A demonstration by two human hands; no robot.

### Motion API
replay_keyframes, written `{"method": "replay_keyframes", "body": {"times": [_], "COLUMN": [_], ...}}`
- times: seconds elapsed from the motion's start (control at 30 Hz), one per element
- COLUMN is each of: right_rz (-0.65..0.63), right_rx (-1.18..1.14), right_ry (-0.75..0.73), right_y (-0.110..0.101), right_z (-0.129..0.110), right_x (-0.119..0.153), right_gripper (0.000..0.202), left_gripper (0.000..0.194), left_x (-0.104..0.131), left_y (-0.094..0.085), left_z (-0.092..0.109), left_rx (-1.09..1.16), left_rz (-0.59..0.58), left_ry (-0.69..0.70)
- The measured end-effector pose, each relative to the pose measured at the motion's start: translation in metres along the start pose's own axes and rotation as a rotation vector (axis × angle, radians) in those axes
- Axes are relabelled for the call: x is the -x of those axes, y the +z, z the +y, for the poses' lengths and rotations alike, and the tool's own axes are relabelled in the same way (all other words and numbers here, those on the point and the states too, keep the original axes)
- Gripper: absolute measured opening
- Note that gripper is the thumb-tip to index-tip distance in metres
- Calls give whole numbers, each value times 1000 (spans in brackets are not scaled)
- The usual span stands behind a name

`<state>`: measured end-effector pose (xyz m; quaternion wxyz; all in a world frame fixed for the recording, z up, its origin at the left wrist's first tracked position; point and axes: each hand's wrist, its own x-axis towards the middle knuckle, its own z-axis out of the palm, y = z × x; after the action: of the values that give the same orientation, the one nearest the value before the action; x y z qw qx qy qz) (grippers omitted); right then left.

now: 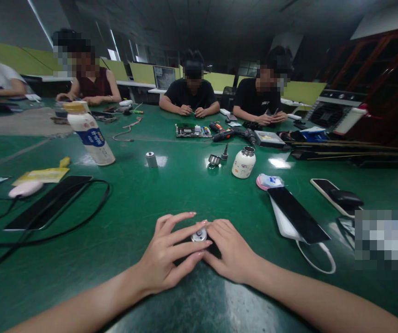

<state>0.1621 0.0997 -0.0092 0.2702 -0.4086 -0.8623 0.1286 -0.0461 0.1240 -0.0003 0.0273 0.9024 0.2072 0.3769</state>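
Close in front of me on the green table, a small silver motor (199, 235) stands between my hands, its round end face with a short shaft turned up. My left hand (171, 249) grips it with two fingers, one on the far side and one on the near side, while its other fingers are spread. Curled in from the other side, my right hand (231, 252) has its fingers against the motor, its thumb near the left thumb. The motor's lower part is hidden by the fingers. A similar silver motor (151, 159) stands upright farther off.
Beyond are a white flask (243, 163), a metal cap (214, 160), a circuit board (193, 131) and a power drill (223, 134). A bottle (93, 138), tablet (51, 201) and black cable (107, 194) lie left; phones (297, 215) lie right. Several people sit opposite.
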Motion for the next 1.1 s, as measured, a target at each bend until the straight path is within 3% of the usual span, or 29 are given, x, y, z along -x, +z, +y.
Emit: {"method": "replay_keyframes", "body": {"times": [0.13,0.37,0.63,0.7,0.9,1.0,1.1], "right_rz": [8,-28,8,8,-17,-15,0], "right_rx": [0,-12,-10,-7,-19,-26,-27], "right_ry": [2,32,1,1,17,12,-3], "right_y": [1,-3,0,0,-2,-1,1], "right_z": [1,-2,0,0,-1,0,2], "right_x": [0,0,0,0,0,1,1], "right_gripper": [19,37,20,20,37,36,28], "left_gripper": [34,23,41,42,29,30,35], "left_x": [-1,-4,1,1,2,2,0], "left_y": [1,-4,1,0,-4,-3,-1], "left_z": [1,4,1,1,3,4,4], "left_rx": [-46,-121,-88,-89,-196,-208,-160], "left_rz": [32,242,-9,1,181,162,68], "left_ry": [10,-48,-20,-19,-20,-43,-15]}}
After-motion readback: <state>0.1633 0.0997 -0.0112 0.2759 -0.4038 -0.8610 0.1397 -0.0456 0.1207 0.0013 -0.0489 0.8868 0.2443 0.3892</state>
